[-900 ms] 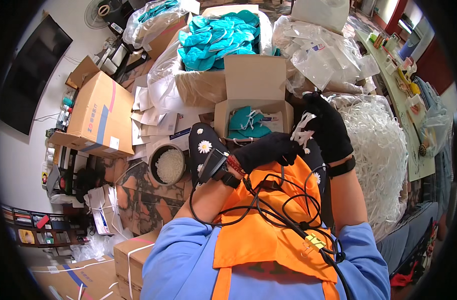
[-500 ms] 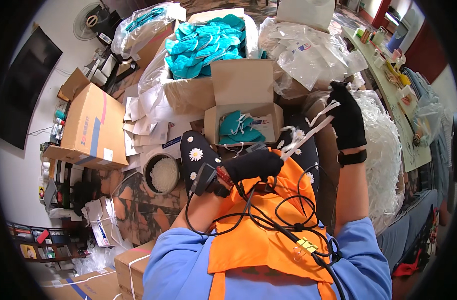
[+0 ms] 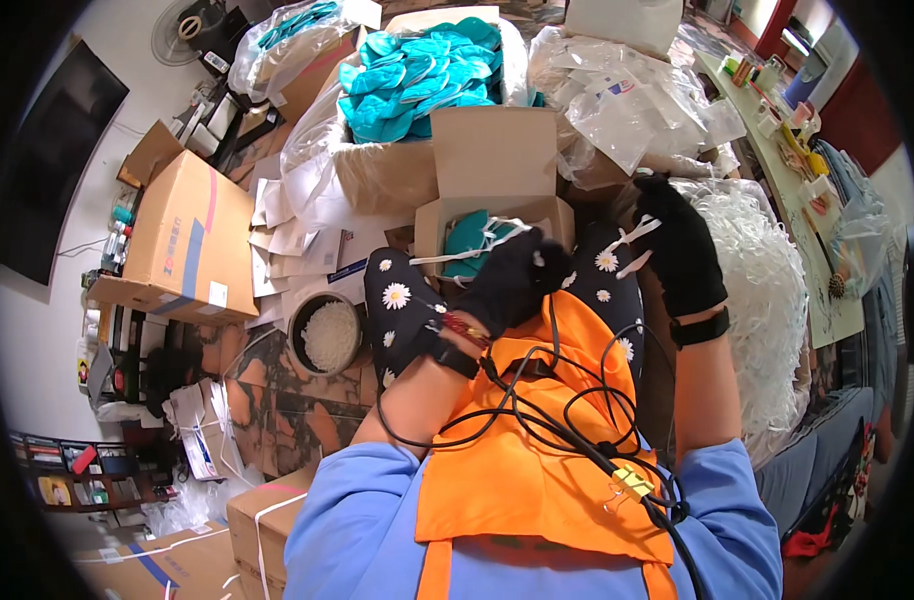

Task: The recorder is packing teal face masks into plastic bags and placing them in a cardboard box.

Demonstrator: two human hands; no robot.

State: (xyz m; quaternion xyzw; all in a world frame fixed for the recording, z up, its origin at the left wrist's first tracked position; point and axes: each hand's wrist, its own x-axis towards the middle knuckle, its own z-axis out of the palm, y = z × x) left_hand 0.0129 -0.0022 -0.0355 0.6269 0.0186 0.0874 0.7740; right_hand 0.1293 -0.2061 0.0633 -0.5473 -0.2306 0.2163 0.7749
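Observation:
My left hand (image 3: 512, 280), in a black glove, is closed over the near edge of the small open carton (image 3: 495, 150). A white elastic strap (image 3: 442, 259) runs across the carton's front and up to its fingers. Turquoise folded masks (image 3: 467, 243) with white straps lie inside the carton, partly covered by this hand. To the right, my gloved right hand (image 3: 682, 250) is raised beside the bin of loose white straps (image 3: 752, 290). Its fingers are closed on white straps (image 3: 634, 240), whose ends stick out toward the left. Both hands are apart from each other.
A large lined box of turquoise masks (image 3: 417, 80) stands behind the carton, with clear plastic bags (image 3: 617, 110) to its right. A round tub of white pellets (image 3: 329, 337) sits at my left knee. Black cables (image 3: 537, 410) hang over my orange apron (image 3: 537, 490).
My left hand has moved up from my lap to the carton, and the strap no longer stretches between my hands. The right hand has come slightly down and to the left.

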